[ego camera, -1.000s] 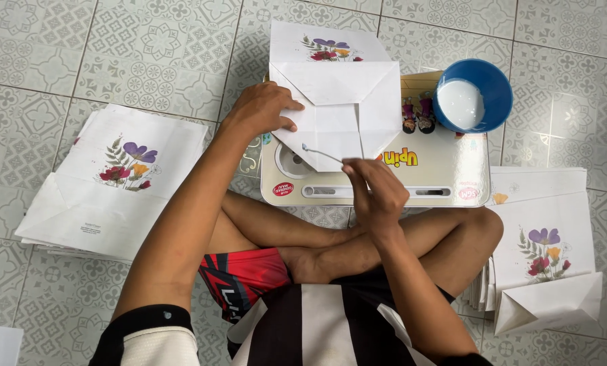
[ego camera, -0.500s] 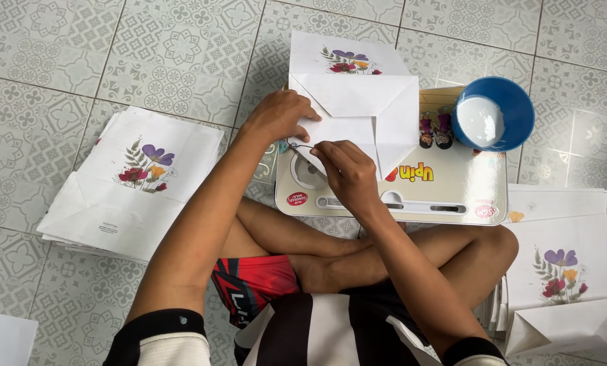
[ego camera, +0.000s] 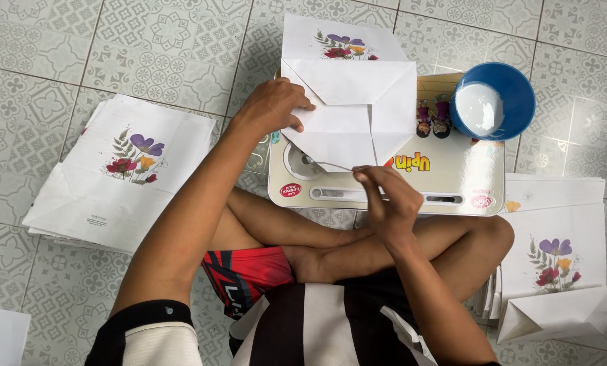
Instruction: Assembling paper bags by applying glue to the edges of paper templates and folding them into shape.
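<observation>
Head camera, steeply downward, close overhead

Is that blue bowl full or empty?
Partly full: the round blue bowl holds white liquid that covers its bottom, with bare blue wall showing above it.

Left hand (ego camera: pixel 271 106) pressed flat (arm extended), right hand (ego camera: pixel 387 196) pinched shut
</observation>
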